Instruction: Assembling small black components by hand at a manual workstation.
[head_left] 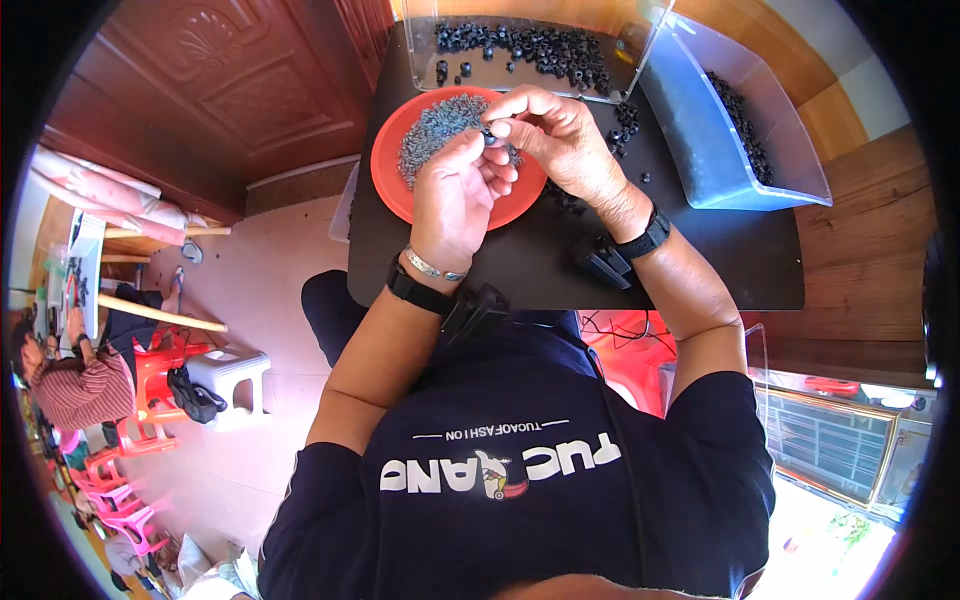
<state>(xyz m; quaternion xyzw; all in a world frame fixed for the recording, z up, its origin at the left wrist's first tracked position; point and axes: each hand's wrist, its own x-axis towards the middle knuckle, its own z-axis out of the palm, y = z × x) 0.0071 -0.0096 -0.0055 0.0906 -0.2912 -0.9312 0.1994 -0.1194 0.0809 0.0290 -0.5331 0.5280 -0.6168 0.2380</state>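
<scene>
My left hand [455, 195] and my right hand [560, 135] meet above the right side of an orange plate [392, 170]. Their fingertips pinch a small black ring-shaped part [489, 133] between them. A heap of small grey metal pieces [437, 125] lies on the plate, just left of the hands. Both wrists wear black bands, and the left one also has a silver bracelet. More small black parts [622, 120] lie loose on the black table [700, 260] by my right hand.
A clear tray [520, 48] of black ring parts stands at the table's far edge. A tilted clear bin [720, 140] holding more of them sits at the right. At the left are a brown wooden door, plastic stools [225, 375] and a seated person [75, 385].
</scene>
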